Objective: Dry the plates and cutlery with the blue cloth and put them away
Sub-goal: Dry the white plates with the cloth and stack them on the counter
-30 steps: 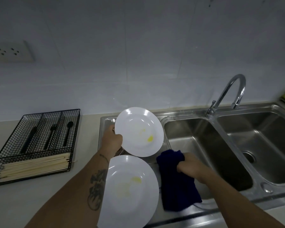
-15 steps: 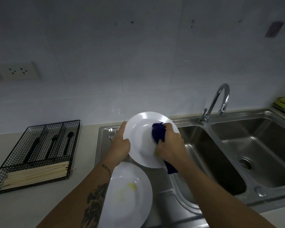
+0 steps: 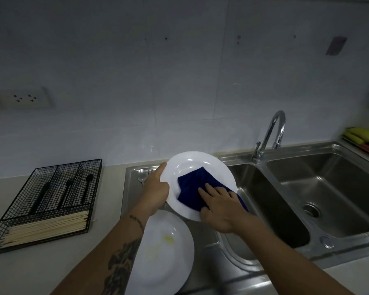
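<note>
Near the counter's left edge a wire tray [image 3: 45, 201] is seen. A white plate [image 3: 200, 167] is gripped at its rim by the left hand [image 3: 157, 191] above the sink's drainboard [image 3: 130, 188]. The blue cloth [image 3: 192, 191] is pressed onto it by the right hand [image 3: 218, 206], fingers flat. A second plate [image 3: 164, 265] lies below.

No text, label, brand, number or sign can be read anywhere in the head view
</note>
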